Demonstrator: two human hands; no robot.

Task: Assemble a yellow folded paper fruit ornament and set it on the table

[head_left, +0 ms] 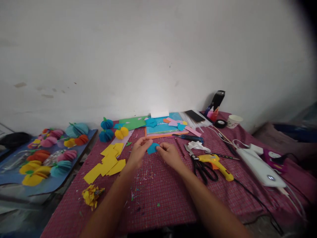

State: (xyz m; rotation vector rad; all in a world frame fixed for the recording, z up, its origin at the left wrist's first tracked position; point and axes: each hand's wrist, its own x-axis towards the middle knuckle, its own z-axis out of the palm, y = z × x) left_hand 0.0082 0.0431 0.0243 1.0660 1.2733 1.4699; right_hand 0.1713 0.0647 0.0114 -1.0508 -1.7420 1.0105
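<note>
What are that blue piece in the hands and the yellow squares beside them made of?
Blue piece, pinched between left hand and right hand: probably matte craft paper, thin and flat-coloured. Yellow squares: likely the same paper, lying flat with crisp cut edges.

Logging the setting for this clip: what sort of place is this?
Probably a home paper-craft workspace. A checked cloth table against a bare wall holds cut yellow paper, scissors and a glue gun; finished paper balls lie on the left. Both hands hold a blue paper piece.

blue paper piece (pixel 153 148) partly behind fingertips (pixel 148 142)
</note>
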